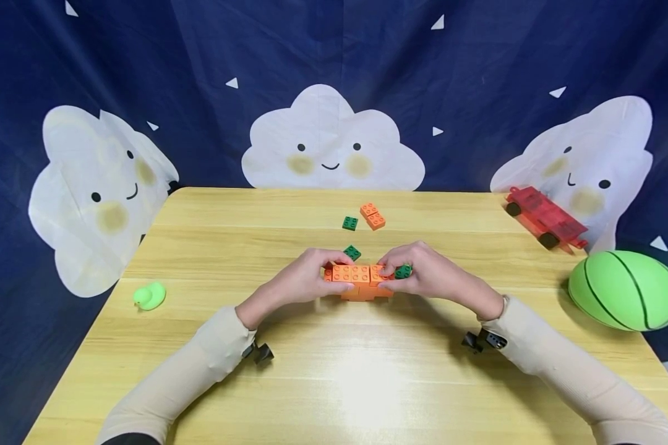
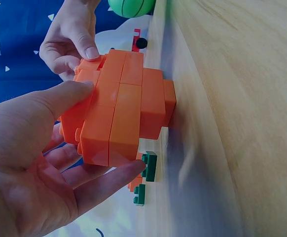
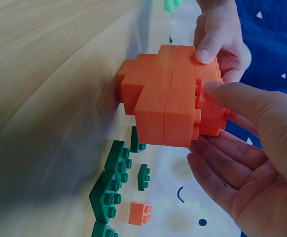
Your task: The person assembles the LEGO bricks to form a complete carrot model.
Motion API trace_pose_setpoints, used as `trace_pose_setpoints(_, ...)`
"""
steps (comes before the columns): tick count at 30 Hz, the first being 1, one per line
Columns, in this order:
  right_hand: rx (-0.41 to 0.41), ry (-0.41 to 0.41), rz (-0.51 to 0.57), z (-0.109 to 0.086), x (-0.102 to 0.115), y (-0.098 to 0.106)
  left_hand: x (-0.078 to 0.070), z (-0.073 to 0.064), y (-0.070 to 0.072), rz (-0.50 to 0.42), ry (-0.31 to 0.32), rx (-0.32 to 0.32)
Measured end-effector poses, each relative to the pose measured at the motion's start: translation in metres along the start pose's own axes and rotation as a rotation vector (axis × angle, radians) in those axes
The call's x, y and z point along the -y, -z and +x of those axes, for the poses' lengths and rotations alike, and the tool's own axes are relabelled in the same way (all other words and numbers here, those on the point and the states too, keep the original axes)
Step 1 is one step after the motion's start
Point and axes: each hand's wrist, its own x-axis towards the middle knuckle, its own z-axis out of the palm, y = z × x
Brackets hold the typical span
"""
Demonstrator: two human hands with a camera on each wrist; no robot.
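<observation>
I had the left hand point(image 1: 306, 275) and right hand point(image 1: 427, 272) pinching the orange toy-brick assembly point(image 1: 360, 292) at opposite ends, fingers partly curled, mid-table; I feared uneven thumb pressure might pop its top bricks point(image 1: 351, 273) loose.

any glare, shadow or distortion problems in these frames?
Head: strong glare on the near tabletop; green ball looks oval at the right edge, probably lens stretch. Left wrist: sideways, dark shadow beside the orange brick build. Right wrist: also sideways, similar shadow.
</observation>
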Motion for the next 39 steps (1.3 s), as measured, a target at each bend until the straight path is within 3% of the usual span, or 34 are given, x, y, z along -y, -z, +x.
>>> trace_pose_setpoints(27, 0.043, 0.011, -0.015, 0.005, 0.001, -0.001, 0.0, -0.003, -0.001, -0.014, 0.007, -0.007)
trace_pose_setpoints(35, 0.041, -0.057, 0.035, 0.001, -0.008, -0.011, 0.002, -0.002, -0.001, -0.012, -0.009, -0.007)
trace_pose_setpoints(39, 0.031, -0.052, 0.042, 0.001, -0.009, -0.014, 0.002, -0.002, -0.001, -0.011, -0.018, -0.008)
